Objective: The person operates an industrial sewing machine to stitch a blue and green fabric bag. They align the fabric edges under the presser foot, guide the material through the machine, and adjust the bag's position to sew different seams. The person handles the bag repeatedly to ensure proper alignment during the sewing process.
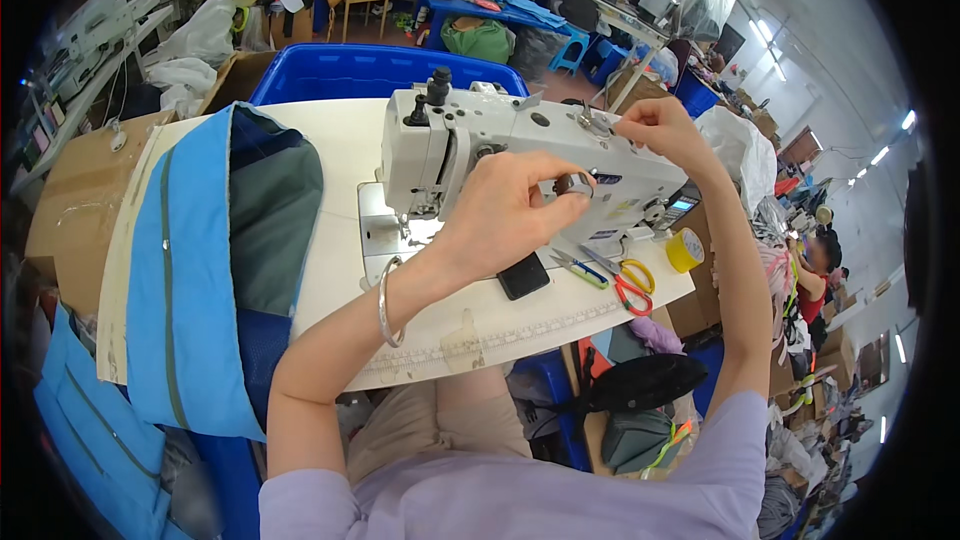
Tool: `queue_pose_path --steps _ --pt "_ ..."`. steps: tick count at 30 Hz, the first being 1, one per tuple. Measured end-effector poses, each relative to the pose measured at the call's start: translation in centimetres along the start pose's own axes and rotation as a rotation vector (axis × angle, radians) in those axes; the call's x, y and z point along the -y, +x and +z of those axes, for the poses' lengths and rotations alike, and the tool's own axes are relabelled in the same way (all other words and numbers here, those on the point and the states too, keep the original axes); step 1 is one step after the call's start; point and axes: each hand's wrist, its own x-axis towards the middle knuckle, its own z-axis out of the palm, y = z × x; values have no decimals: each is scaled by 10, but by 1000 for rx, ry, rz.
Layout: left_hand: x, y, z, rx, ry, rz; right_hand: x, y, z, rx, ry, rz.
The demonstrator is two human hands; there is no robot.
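Note:
A white sewing machine [530, 130] stands on the pale table in front of me. My left hand [505, 205], with a bangle at its wrist, is closed in front of the machine's arm. Between its thumb and fingertips is a small, dark, metallic bobbin [573, 185]. Above the right part of the machine, my right hand [665, 135] is pinched closed beside the thread guide on top. What its fingertips hold is too small to make out. To the left, blue fabric panels [185, 270] with a dark zip strip and grey lining drape over the table edge.
A black phone [524, 277], thread snips [582, 270], scissors [632, 290] with red and yellow handles and a yellow tape roll [685, 250] lie at the right. A blue tub [380, 70] stands behind the table. A ruler strip [500, 342] runs along the front edge.

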Motion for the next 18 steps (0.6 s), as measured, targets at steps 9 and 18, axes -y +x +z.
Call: queue_pose_path --steps 9,18 --pt "6 1 4 47 14 -82 -38 22 31 -272 -292 -623" --pt "3 1 6 37 -59 -113 -37 33 42 -381 -432 -695"
